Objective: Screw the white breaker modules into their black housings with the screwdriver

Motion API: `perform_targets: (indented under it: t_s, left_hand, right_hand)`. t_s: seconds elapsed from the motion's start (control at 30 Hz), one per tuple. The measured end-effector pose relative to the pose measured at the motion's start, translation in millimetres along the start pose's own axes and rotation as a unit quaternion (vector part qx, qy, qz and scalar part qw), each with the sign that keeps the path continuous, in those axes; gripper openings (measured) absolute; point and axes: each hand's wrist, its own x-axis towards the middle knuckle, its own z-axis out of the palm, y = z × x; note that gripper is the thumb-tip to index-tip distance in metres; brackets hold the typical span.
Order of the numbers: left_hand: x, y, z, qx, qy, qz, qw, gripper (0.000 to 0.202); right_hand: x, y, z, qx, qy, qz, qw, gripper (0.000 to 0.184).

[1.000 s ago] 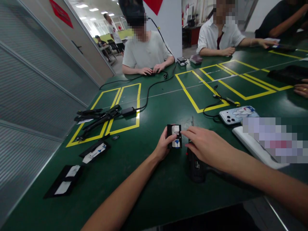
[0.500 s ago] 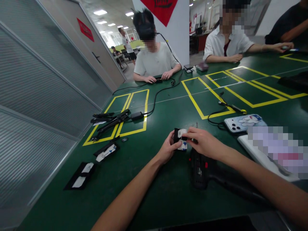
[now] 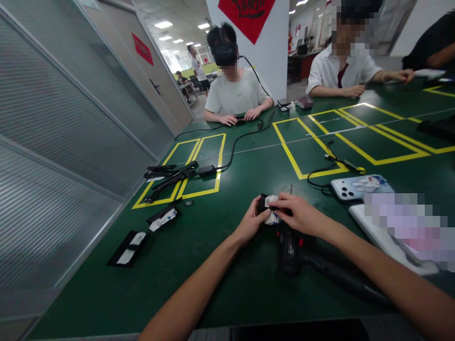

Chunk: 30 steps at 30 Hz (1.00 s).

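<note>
My left hand (image 3: 253, 219) is closed around a small black piece with white patches (image 3: 272, 217), held just above the green table (image 3: 199, 265). My right hand (image 3: 296, 213) pinches at the middle of the same piece from the right; its fingertips partly cover the piece, so its kind cannot be made out. Under my right hand lies a black power drill (image 3: 289, 251) with red details, its long dark handle stretching to the lower right. A thin metal bit (image 3: 291, 189) sticks up behind my right fingers.
Two flat black pieces with white patches (image 3: 128, 248) lie at left, near a small oval part (image 3: 188, 203). Black straps (image 3: 174, 177) and a cable adapter (image 3: 206, 170) lie beyond. A phone (image 3: 360, 187) and white case are at right. Two people (image 3: 238, 92) sit opposite.
The view has shifted slightly, so the scene sits a little lower and mostly further right. My right fingers have closed over the dark middle strip of the piece, which my left hand keeps holding.
</note>
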Motion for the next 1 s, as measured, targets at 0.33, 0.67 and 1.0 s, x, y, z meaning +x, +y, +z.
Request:
perform_targets:
  t_s: [0.33,0.67,1.0]
  left_hand:
    - [0,-1,-4.2,0.099,0.011,-0.002,0.995,0.055]
    - [1,7,-20.2,0.407,0.046,0.090,0.908,0.063]
    - [9,8,-27.4,0.471,0.053,0.096,0.875,0.052]
  right_hand:
    - [-2,0,9,-0.004,0.086,0.007,0.996,0.025]
    - [-8,1,16,0.008,0.108,0.042,0.993,0.027]
    - [-9,4,16,0.026,0.107,0.021,0.994,0.027]
